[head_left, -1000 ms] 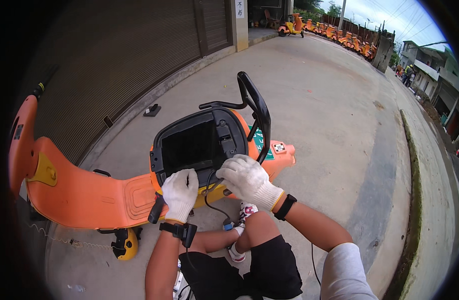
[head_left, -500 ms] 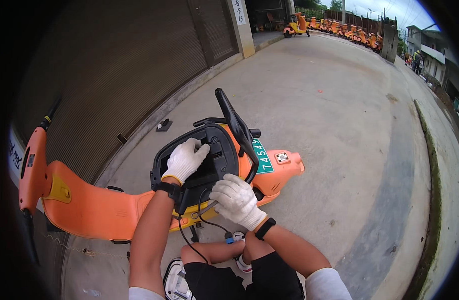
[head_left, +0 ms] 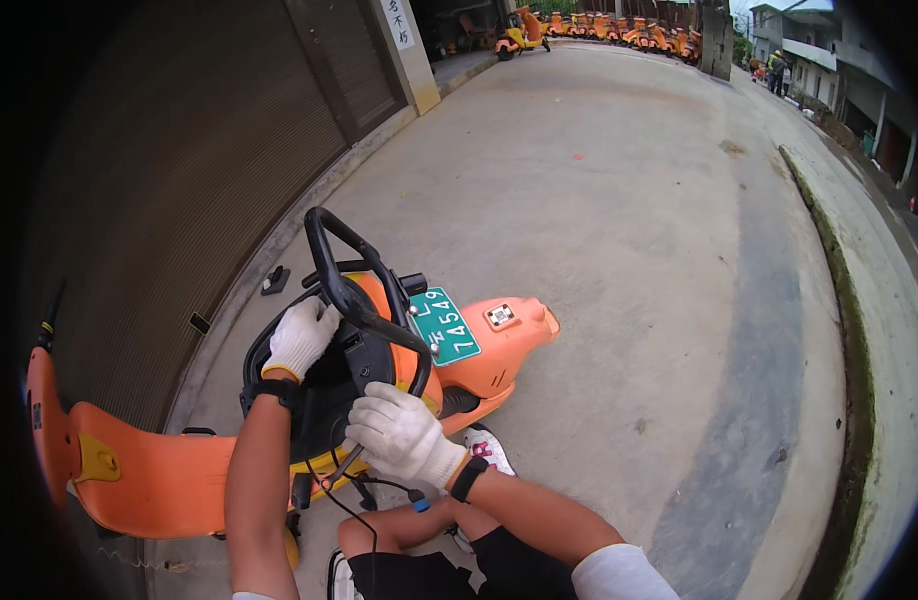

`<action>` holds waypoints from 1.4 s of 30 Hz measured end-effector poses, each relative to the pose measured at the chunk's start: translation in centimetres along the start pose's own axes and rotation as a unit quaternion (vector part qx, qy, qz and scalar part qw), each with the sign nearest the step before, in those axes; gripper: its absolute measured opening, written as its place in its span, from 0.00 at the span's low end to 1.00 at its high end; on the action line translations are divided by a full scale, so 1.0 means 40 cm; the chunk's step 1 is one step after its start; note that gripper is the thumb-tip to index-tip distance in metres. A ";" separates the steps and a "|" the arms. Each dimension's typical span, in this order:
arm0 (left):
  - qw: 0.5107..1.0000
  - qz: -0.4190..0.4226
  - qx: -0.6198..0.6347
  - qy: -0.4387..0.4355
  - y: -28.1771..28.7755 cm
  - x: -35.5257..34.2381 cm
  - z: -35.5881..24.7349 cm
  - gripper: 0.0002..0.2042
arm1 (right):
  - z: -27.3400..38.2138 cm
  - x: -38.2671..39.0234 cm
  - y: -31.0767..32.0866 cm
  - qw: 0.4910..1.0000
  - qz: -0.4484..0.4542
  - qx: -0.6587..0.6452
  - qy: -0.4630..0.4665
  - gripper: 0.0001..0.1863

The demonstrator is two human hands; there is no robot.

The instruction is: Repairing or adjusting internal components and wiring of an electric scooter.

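An orange scooter (head_left: 149, 470) lies in front of me, with a black open compartment (head_left: 329, 420), a black tubular rack (head_left: 384, 330) and a green plate (head_left: 449, 340). My left hand (head_left: 299, 340), in a white knit glove, is at the upper part of the compartment beside the rack, fingers bent; what they hold is hidden. My right hand (head_left: 399, 430), also gloved, is closed on a metal wrench (head_left: 339, 472) at the compartment's lower right. A dark cable runs below it to a blue connector (head_left: 419, 500).
A roller shutter (head_left: 179, 170) is at left, with a small black object (head_left: 275, 280) by its foot. Orange scooters (head_left: 639, 35) line the back. People (head_left: 776, 70) stand far right. A kerb (head_left: 819, 230) runs along the right; my legs are below the scooter.
Since a second ago my left hand has moved up from the compartment's near rim to its upper part. The scooter sits lower and further left in view; my right hand still grips the wrench.
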State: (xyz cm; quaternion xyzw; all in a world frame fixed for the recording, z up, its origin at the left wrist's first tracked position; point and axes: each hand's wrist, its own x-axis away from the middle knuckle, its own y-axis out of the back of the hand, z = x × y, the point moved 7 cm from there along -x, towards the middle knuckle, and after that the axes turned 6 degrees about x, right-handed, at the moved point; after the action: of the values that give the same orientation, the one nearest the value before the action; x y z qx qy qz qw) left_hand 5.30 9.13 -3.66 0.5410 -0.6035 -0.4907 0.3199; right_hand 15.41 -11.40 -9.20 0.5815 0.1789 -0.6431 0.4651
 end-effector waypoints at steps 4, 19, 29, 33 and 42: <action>0.999 0.031 -0.030 0.012 -0.011 0.021 -0.001 0.22 | 0.007 0.000 -0.004 1.000 -0.014 0.005 0.000 0.13; 0.983 0.064 0.160 0.058 -0.034 -0.056 0.036 0.09 | 0.007 -0.008 0.010 0.999 -0.049 0.014 0.005 0.08; 0.981 0.106 0.158 0.022 -0.030 -0.040 0.043 0.10 | 0.017 -0.010 -0.003 0.996 -0.077 0.033 -0.013 0.05; 0.966 0.097 0.227 0.079 -0.042 -0.030 0.054 0.10 | 0.019 -0.009 -0.002 0.995 -0.087 0.055 -0.009 0.06; 0.995 0.036 0.087 0.022 0.008 -0.029 0.046 0.15 | 0.022 -0.012 -0.040 0.999 -0.011 0.040 -0.004 0.09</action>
State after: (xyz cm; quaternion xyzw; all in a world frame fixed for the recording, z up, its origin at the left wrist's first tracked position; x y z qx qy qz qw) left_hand 3.72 10.67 -3.77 0.5554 -0.6557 -0.4127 0.3020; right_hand 13.56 -11.09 -9.03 0.5950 0.1574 -0.6570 0.4354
